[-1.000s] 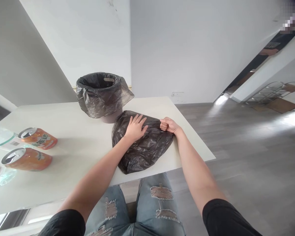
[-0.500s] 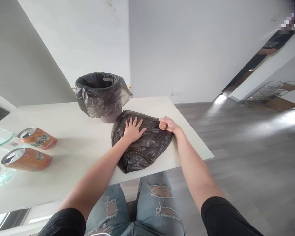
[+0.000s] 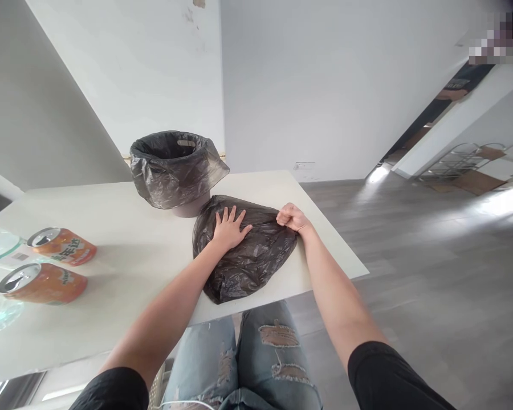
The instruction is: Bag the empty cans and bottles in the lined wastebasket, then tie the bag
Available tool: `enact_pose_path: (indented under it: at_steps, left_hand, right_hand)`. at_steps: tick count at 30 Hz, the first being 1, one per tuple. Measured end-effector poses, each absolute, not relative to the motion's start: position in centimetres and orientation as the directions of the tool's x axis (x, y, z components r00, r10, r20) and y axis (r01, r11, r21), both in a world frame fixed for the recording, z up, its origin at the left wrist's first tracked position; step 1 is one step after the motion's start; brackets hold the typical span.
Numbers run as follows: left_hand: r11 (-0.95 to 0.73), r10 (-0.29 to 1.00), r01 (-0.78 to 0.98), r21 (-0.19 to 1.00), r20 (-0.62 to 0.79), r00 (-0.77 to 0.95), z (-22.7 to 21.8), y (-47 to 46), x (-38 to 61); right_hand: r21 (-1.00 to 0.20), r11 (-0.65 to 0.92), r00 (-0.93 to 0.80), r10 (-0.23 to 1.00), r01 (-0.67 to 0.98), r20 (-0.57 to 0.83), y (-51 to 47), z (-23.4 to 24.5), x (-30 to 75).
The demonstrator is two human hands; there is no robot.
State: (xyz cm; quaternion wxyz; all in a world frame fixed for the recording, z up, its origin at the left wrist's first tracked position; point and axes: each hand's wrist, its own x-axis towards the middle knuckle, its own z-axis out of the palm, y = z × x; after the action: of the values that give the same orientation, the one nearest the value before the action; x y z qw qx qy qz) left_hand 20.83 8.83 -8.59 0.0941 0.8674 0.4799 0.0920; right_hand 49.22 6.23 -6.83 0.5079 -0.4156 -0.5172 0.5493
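The fingers of the left hand (image 3: 229, 229) now lie spread and flatter, slightly nearer the person than a second ago, on a crumpled black plastic bag (image 3: 248, 265), while the right hand's (image 3: 292, 217) stay curled tight around its right corner, so the bag seems pinned and held taut. It keeps its place on the white counter (image 3: 141, 239), just beside the grey bin (image 3: 192, 207) with its black liner (image 3: 171, 185); beyond, two orange cans (image 3: 64, 247) stay put.

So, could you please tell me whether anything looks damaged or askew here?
The black liner over the trash bin flares out lopsidedly at right, and the white wall has a brown, chipped-looking patch up top.
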Motion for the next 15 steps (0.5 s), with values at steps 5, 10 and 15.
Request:
enact_pose_path:
  at_steps: [5, 10, 15]
  left_hand:
    - [-0.505, 0.86, 0.828, 0.245, 0.056, 0.508, -8.3, 8.6, 21.0]
    - [-0.489, 0.868, 0.839, 0.24, 0.036, 0.495, -7.8, 8.3, 20.9]
    - [-0.511, 0.855, 0.823, 0.25, 0.048, 0.516, -7.8, 8.3, 20.8]
  right_hand:
    - [-0.985, 0.169, 0.344, 0.927, -0.022, 0.151, 6.1, -5.4, 49.4]
    - [-0.978, -0.101, 0.594, 0.804, 0.183, 0.029, 4.3, -4.5, 49.9]
    - [-0.872, -0.402, 0.657, 0.743, 0.28, -0.131, 1.4, -5.1, 49.4]
